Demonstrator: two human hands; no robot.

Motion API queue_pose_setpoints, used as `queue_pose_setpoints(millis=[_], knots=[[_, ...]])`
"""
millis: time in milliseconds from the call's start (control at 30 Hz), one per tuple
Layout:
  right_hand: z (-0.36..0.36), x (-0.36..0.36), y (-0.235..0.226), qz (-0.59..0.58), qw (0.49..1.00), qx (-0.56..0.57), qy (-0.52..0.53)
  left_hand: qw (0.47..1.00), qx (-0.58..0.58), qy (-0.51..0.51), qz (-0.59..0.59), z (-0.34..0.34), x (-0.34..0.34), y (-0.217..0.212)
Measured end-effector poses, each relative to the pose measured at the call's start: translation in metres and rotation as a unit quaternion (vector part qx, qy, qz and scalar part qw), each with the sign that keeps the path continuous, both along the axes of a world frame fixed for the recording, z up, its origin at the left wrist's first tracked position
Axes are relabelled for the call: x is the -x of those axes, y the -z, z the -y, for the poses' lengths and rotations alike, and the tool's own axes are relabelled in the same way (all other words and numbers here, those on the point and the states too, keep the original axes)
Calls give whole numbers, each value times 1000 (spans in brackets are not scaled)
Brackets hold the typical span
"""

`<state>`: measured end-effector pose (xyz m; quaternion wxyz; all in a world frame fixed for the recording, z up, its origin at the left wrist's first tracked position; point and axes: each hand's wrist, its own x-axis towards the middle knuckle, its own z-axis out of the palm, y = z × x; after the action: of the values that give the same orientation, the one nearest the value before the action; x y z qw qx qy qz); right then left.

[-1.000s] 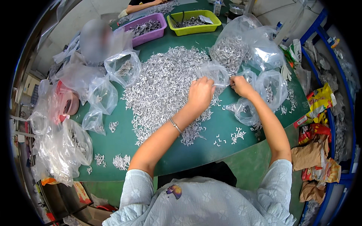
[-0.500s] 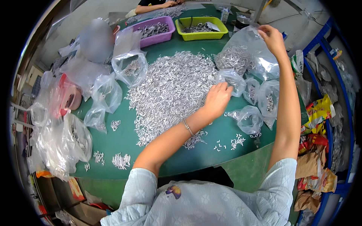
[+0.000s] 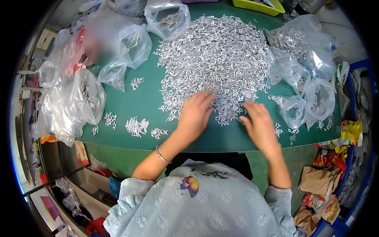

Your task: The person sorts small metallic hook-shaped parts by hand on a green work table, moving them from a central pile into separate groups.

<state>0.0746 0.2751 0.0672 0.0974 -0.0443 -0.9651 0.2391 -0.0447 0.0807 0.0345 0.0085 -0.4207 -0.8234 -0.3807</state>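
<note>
A wide heap of small silvery metal pieces [image 3: 215, 51], many of them curved or ring-shaped, covers the middle of the green table. At its near edge rests my left hand [image 3: 195, 115], fingers lowered onto the pieces and slightly apart, with a bracelet on the wrist. Across a small cluster of pieces [image 3: 228, 108] from it is my right hand [image 3: 258, 125], thumb and fingers spread, its fingertips beside the cluster. Neither hand visibly holds a piece, though the left fingertips are partly hidden among the metal.
Clear plastic bags of metal pieces flank the heap: a large one [image 3: 290, 39] and smaller ones [image 3: 294, 112] at right, others [image 3: 136, 45] at left. Small sorted piles [image 3: 137, 127] lie along the near left edge. A yellow-green basin [image 3: 260, 6] stands at the back.
My right hand has let go of the large bag and come down toward the near edge. My left hand has left the small bag for the heap's front. The view has tilted downward.
</note>
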Motion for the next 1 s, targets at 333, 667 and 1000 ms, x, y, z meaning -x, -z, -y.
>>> queue_pose_setpoints(millis=[333, 667, 1000], knots=[[92, 19, 71, -24, 998, 35, -39, 992, 107, -62, -15, 28, -17, 35], [39, 37, 47, -153, 980, 120, 43, 996, 82, 10, -25, 7, -28, 22], [46, 82, 48, -134, 989, -62, -9, 998, 64, 7, -7, 27, -32, 27]])
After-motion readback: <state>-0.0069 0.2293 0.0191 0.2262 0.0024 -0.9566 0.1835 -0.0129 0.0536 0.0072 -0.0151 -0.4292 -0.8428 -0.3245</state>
